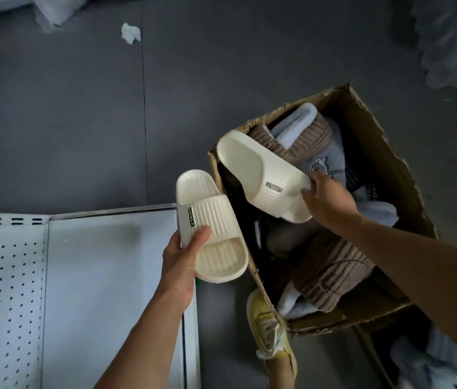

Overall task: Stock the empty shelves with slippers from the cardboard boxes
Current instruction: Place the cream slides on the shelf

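Open shelf to the left, crowded box to the right

The white shelf (104, 276) is seen bare, so room is offered above it; its near corner is overhung by the cream slipper (210, 228) held in the left hand (179, 265). The cardboard box (384, 153) is packed with brown ribbed slippers (331, 276) and grey plush ones (320, 161), and its mouth is partly blocked by the second cream slipper (261, 175) gripped by the right hand (331, 200). A yellow shoe (269, 327) is wedged between shelf and box.
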`<action>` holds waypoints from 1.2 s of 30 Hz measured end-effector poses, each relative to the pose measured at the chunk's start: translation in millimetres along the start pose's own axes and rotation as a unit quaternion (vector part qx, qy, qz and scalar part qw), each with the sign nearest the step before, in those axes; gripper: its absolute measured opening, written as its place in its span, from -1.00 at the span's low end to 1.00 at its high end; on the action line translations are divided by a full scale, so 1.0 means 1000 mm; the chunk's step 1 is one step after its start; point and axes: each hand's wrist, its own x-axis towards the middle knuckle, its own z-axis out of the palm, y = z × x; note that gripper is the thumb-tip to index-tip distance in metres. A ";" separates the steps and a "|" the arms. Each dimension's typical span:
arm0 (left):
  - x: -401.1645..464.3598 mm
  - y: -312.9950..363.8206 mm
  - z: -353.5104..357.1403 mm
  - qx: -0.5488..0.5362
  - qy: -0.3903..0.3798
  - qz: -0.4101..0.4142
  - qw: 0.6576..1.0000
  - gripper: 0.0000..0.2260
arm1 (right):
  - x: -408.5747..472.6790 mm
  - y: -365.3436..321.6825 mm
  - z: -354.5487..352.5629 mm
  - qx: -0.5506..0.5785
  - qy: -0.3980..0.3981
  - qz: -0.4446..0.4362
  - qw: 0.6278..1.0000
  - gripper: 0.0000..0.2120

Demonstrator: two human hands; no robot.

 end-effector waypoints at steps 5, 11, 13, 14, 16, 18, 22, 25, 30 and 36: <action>-0.043 0.011 0.014 -0.026 0.007 0.014 1.000 -0.52 | -0.037 -0.007 -0.037 0.226 0.000 0.062 0.972 -0.77; -0.122 0.016 0.023 -0.041 -0.016 0.035 0.998 -0.41 | -0.117 -0.003 -0.093 0.413 -0.092 0.163 0.891 -0.89; -0.154 0.017 0.023 -0.037 -0.018 0.045 0.998 -0.34 | -0.145 -0.002 -0.116 0.441 -0.098 0.174 0.875 -0.92; -0.172 0.017 0.023 -0.036 -0.019 0.050 0.998 -0.32 | -0.160 -0.002 -0.128 0.451 -0.100 0.178 0.869 -0.93; -0.208 0.016 0.022 -0.037 -0.018 0.057 0.997 -0.35 | -0.187 -0.001 -0.151 0.461 -0.107 0.179 0.862 -0.89; -0.246 0.016 0.019 -0.047 -0.018 0.061 0.997 -0.45 | -0.216 -0.003 -0.175 0.462 -0.121 0.166 0.863 -0.84; -0.320 0.016 0.012 -0.051 -0.014 0.077 0.996 -0.46 | -0.274 -0.008 -0.220 0.457 -0.148 0.135 0.867 -0.83; -0.373 0.015 0.005 -0.068 0.001 0.089 0.994 -0.41 | -0.315 -0.010 -0.248 0.450 -0.165 0.111 0.870 -0.79; -0.456 0.009 -0.007 -0.121 0.030 0.106 0.987 -0.43 | -0.380 -0.019 -0.288 0.444 -0.201 0.080 0.869 -0.78; -0.543 0.007 -0.035 -0.154 0.064 0.119 0.979 -0.33 | -0.450 -0.051 -0.317 0.430 -0.242 0.046 0.869 -0.75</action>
